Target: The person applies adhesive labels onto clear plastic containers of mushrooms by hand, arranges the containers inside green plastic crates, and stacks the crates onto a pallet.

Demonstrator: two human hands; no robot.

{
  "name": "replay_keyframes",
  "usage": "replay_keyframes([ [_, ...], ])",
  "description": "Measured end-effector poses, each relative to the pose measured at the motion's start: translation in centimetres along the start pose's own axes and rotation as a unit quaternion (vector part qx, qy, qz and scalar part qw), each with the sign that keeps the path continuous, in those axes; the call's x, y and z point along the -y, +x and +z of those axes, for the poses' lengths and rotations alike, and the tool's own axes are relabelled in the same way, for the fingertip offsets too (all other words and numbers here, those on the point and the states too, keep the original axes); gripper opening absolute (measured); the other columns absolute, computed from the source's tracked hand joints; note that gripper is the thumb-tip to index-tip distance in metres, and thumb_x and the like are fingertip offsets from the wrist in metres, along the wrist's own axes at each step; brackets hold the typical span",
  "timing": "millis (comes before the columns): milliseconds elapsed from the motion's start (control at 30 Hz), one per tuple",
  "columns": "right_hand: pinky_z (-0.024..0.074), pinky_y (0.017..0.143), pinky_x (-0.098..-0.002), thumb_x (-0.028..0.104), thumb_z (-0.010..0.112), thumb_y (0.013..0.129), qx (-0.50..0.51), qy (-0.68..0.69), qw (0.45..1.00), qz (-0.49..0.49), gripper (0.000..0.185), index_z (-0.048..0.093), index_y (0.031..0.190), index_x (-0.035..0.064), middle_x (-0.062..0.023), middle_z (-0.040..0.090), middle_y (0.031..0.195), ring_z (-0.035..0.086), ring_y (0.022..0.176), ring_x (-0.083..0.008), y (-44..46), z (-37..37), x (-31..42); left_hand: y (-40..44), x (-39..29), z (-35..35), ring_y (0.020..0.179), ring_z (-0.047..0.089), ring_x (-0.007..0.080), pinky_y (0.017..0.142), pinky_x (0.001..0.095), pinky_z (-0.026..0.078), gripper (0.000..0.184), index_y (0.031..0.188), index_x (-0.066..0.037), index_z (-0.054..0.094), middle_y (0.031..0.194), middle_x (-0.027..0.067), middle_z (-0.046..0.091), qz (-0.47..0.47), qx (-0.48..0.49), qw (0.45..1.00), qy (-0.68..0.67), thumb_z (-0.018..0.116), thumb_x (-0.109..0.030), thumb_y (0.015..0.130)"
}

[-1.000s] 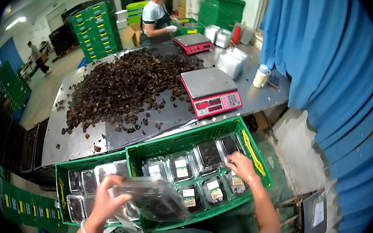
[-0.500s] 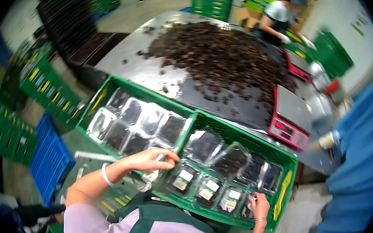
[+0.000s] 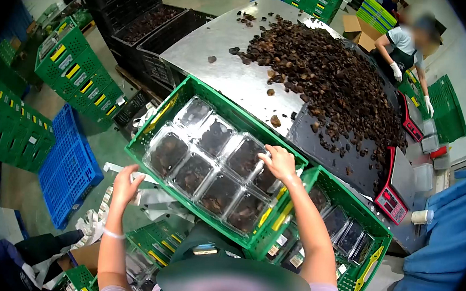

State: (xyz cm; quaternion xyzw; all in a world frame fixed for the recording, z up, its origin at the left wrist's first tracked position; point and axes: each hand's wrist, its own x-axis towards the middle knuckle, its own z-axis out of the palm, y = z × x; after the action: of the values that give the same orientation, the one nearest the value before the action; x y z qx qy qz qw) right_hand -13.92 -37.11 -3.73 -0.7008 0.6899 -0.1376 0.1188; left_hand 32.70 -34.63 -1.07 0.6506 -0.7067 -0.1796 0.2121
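A green crate point(image 3: 231, 101) holds two rows of clear plastic boxes point(image 3: 222, 191) filled with dark brown dried pieces. My right hand point(image 3: 280, 165) reaches over its right end, fingertips at the lids of the far-row boxes, thumb and fingers apart; a firm grip on a box is not visible. Off the crate's left side, my left hand point(image 3: 125, 185) is raised with bent fingers and thumb apart, nothing visible in it. White label strip point(image 3: 93, 225) hangs below that hand. A second green crate point(image 3: 345, 197), partly behind my right forearm, holds more boxes, some with white labels.
A metal table point(image 3: 235, 51) carries a large heap of dark dried pieces point(image 3: 327, 76) and red scales point(image 3: 392, 195). Black crates point(image 3: 138, 26), stacked green crates point(image 3: 78, 76) and a blue pallet point(image 3: 68, 164) stand left. A gloved co-worker point(image 3: 402, 49) stands at the far right.
My right hand has gone from the right crate to the left crate's boxes. My left hand has moved from between the crates out to the left. The view has shifted.
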Motion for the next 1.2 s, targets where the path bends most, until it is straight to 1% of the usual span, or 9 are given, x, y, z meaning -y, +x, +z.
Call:
replay_keyframes([
  [200, 0.0327, 0.090, -0.0568, 0.072, 0.034, 0.079, 0.190, -0.046, 0.947, 0.255, 0.074, 0.044, 0.131, 0.0200, -0.0165, 0.055, 0.118, 0.050, 0.113, -0.0310, 6.8, 10.5, -3.5, 9.9, 2.5, 5.9, 0.095, 0.058, 0.0347, 0.080, 0.0424, 0.047, 0.051, 0.106, -0.001, 0.058, 0.102, 0.0178, 0.061, -0.034, 0.141, 0.983, 0.110, 0.072, -0.035, 0.070],
  [433, 0.0422, 0.059, -0.0396, 0.053, 0.065, 0.071, -0.127, -0.033, 0.986, 0.101, 0.047, 0.051, 0.071, 0.0077, -0.0073, 0.055, 0.067, 0.056, 0.068, -0.0267, 4.6, 10.4, -2.7, 14.8, 3.6, 7.0, 0.082, 0.061, 0.0356, 0.068, 0.0431, 0.047, 0.044, 0.088, -0.003, 0.058, 0.087, 0.0194, 0.063, -0.016, 0.246, 0.968, 0.045, 0.074, -0.037, 0.067],
  [633, 0.0412, 0.052, -0.0363, 0.043, 0.073, 0.068, -0.191, 0.027, 0.976, 0.101, 0.046, 0.049, 0.070, 0.0038, -0.0104, 0.051, 0.065, 0.054, 0.058, -0.0282, 3.4, 6.3, 0.3, 21.2, 0.7, 7.8, 0.067, 0.058, 0.0318, 0.063, 0.0393, 0.045, 0.032, 0.079, -0.002, 0.051, 0.072, 0.0163, 0.060, 0.050, 0.148, 0.964, -0.216, 0.071, -0.028, 0.074],
  [700, 0.0396, 0.051, -0.0341, 0.034, 0.075, 0.068, -0.245, 0.073, 0.959, 0.119, 0.041, 0.051, 0.071, 0.0019, -0.0112, 0.049, 0.064, 0.049, 0.054, -0.0258, 2.7, 4.6, 0.8, 23.1, 0.2, 9.6, 0.072, 0.060, 0.0315, 0.066, 0.0392, 0.046, 0.028, 0.085, -0.002, 0.055, 0.078, 0.0168, 0.061, 0.176, -0.054, 0.971, -0.151, 0.068, -0.025, 0.076],
  [767, 0.0368, 0.049, -0.0314, 0.027, 0.077, 0.068, -0.302, 0.116, 0.932, 0.163, 0.037, 0.051, 0.071, 0.0009, -0.0093, 0.045, 0.061, 0.043, 0.052, -0.0211, 1.6, 2.1, 1.6, 21.8, -3.7, 6.0, 0.090, 0.059, 0.0359, 0.077, 0.0416, 0.046, 0.043, 0.107, -0.005, 0.056, 0.095, 0.0205, 0.062, -0.028, 0.221, 0.969, -0.107, 0.069, -0.030, 0.075],
  [833, 0.0315, 0.048, -0.0263, 0.020, 0.076, 0.069, -0.365, 0.180, 0.892, 0.199, 0.032, 0.050, 0.071, 0.0016, -0.0010, 0.039, 0.059, 0.036, 0.053, -0.0107, 0.0, -0.8, 2.9, 18.3, -3.3, 9.3, 0.091, 0.058, 0.0376, 0.078, 0.0428, 0.046, 0.058, 0.116, -0.007, 0.052, 0.099, 0.0197, 0.061, 0.109, 0.296, 0.948, 0.037, 0.071, -0.037, 0.071],
  [900, 0.0304, 0.049, -0.0239, 0.019, 0.076, 0.069, -0.406, 0.257, 0.849, 0.219, 0.030, 0.051, 0.073, 0.0033, 0.0029, 0.040, 0.062, 0.035, 0.057, -0.0069, -2.1, -3.7, 4.6, 16.3, -0.7, 14.3, 0.098, 0.056, 0.0369, 0.081, 0.0441, 0.045, 0.070, 0.120, -0.009, 0.051, 0.109, 0.0188, 0.058, 0.227, 0.230, 0.946, -0.005, 0.074, -0.044, 0.064],
  [967, 0.0314, 0.053, -0.0215, 0.018, 0.077, 0.069, -0.443, 0.276, 0.830, 0.195, 0.028, 0.053, 0.078, 0.0045, 0.0043, 0.043, 0.066, 0.037, 0.060, -0.0059, -4.6, -6.4, 5.7, 16.6, -0.7, 16.0, 0.108, 0.052, 0.0359, 0.087, 0.0438, 0.044, 0.084, 0.125, -0.009, 0.048, 0.120, 0.0182, 0.052, 0.128, 0.373, 0.917, 0.066, 0.077, -0.049, 0.057],
  [1200, 0.0357, 0.057, -0.0215, 0.019, 0.074, 0.069, -0.580, 0.131, 0.793, 0.135, 0.029, 0.056, 0.084, 0.0030, 0.0013, 0.050, 0.078, 0.043, 0.066, -0.0073, -18.6, -22.6, 5.4, 16.6, -1.5, 15.4, 0.084, 0.057, 0.0339, 0.071, 0.0396, 0.045, 0.043, 0.087, -0.002, 0.056, 0.088, 0.0175, 0.060, 0.123, 0.274, 0.954, 0.009, 0.079, -0.028, 0.061],
])
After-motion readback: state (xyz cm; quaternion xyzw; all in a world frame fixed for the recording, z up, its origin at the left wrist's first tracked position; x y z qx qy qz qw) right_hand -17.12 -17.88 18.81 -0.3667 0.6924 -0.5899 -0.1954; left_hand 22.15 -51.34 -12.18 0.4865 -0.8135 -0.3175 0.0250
